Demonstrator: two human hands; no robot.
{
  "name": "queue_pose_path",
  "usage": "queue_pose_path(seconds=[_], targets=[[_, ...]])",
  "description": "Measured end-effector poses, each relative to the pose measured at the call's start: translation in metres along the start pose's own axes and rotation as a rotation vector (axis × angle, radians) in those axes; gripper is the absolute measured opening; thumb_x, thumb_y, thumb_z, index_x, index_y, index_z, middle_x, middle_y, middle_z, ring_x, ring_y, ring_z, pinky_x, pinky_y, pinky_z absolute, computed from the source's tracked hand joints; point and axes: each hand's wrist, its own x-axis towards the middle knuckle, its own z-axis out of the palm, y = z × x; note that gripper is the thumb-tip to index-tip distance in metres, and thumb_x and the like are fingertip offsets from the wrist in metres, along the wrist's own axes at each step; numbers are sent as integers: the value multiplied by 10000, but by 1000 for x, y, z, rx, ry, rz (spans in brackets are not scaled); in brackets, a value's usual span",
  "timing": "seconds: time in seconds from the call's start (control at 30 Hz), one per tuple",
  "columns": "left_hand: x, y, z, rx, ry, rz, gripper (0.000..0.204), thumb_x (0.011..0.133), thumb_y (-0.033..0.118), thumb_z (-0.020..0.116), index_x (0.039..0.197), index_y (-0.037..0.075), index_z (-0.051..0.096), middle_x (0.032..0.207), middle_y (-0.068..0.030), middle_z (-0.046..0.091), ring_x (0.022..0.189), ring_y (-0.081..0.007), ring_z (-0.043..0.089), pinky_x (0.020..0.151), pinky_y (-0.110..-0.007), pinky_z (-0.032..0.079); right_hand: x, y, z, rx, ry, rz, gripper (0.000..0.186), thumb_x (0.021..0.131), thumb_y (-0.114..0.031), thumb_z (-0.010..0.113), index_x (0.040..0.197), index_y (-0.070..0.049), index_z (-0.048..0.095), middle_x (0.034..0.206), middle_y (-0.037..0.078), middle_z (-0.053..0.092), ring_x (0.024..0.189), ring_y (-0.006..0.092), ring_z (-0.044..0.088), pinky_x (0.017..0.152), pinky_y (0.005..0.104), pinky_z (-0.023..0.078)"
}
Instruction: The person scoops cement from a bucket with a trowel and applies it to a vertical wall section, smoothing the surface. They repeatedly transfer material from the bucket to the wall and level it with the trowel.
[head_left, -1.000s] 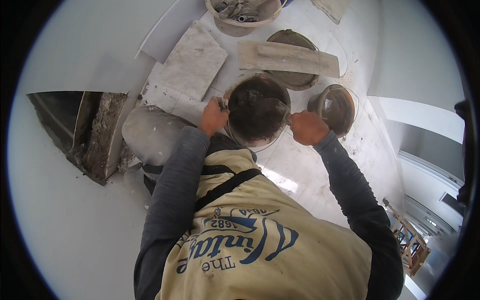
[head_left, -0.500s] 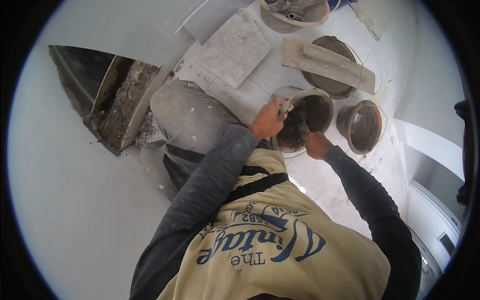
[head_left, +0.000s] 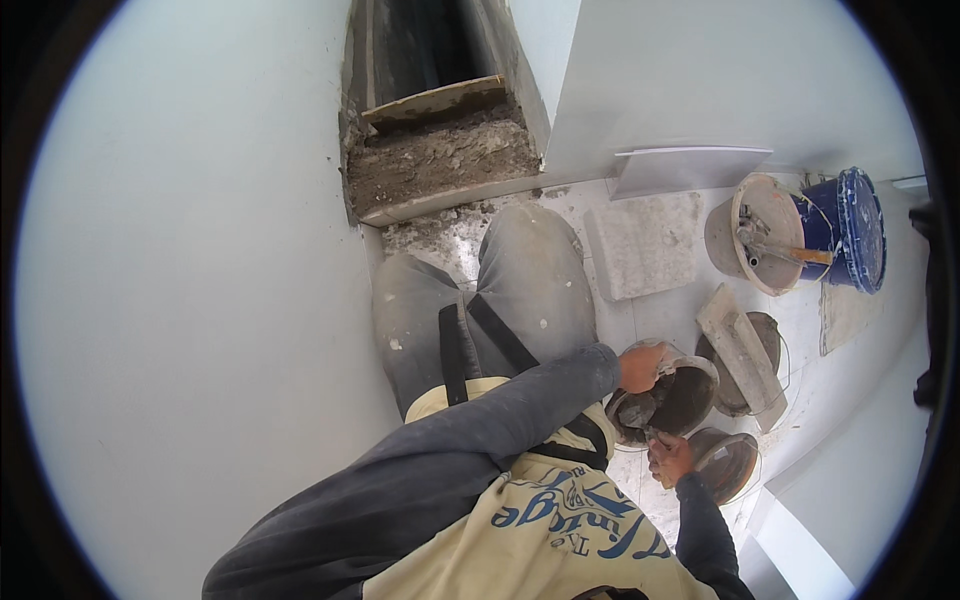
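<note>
My left hand (head_left: 643, 367) is closed over the far-left rim of a round mortar bucket (head_left: 692, 392) standing on the floor beside my right knee. The inside of this bucket is dark and coated with wet mortar. My right hand (head_left: 671, 458) grips the handle of a trowel (head_left: 637, 409) at the bucket's near edge. The trowel blade is inside the bucket mouth and carries a lump of grey mortar. My fingers hide most of the handle.
Beside the mortar bucket, a wooden float (head_left: 738, 350) lies across another bucket (head_left: 766, 340). A smaller bucket (head_left: 728, 466) stands near my right hand. Farther off are a tool bucket (head_left: 722, 240), a blue bucket (head_left: 855, 230) and a pale slab (head_left: 645, 245). Ahead, rubble (head_left: 445, 165) lines a wall opening.
My view has swung left toward the wall opening, so the buckets appear lower and farther right. The trowel blade has come up into sight with mortar on it. My left hand stays at the rim.
</note>
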Motion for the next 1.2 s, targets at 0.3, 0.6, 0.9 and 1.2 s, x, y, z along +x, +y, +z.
queue_pose_path(seconds=[0.3, 0.6, 0.9, 1.2], targets=[[8, -13, -35, 18, 78, -261, 372, 889, 153, 615, 1182, -70, 566, 1078, -309, 672, 1047, -460, 653, 871, -494, 501, -73, -22, 9, 256, 93, -254, 243, 1012, -177, 600, 1211, -38, 604, 694, 40, 557, 455, 113, 506, 386, 255, 403], [-103, 18, -205, -141, 892, 28, 433, 858, -36, 454, 1261, -71, 607, 1156, -242, 704, 1102, -338, 689, 991, -391, 530, -87, -235, 89, -38, -225, -643, 561, 941, -31, 503, 1486, 58, 403, 907, 94, 594, 597, 131, 544, 466, 263, 457], [-289, -38, -260, -124, 1585, -359, 372, 829, -90, 467, 1142, -53, 664, 1058, -191, 719, 989, -272, 709, 913, -354, 549, 76, -428, 283, -823, 162, -1087, 582, 896, -155, 595, 1434, 33, 475, 1068, 296, 647, 941, 391, 687, 831, 475, 537], [-296, -65, -228, -121, 1552, -419, 325, 817, -97, 503, 1082, -40, 682, 1014, -185, 714, 968, -290, 709, 870, -356, 550, 203, -508, 354, -1415, 569, -710, 393, 989, -179, 489, 1307, 40, 557, 1229, 304, 603, 1068, 413, 671, 916, 468, 555]])
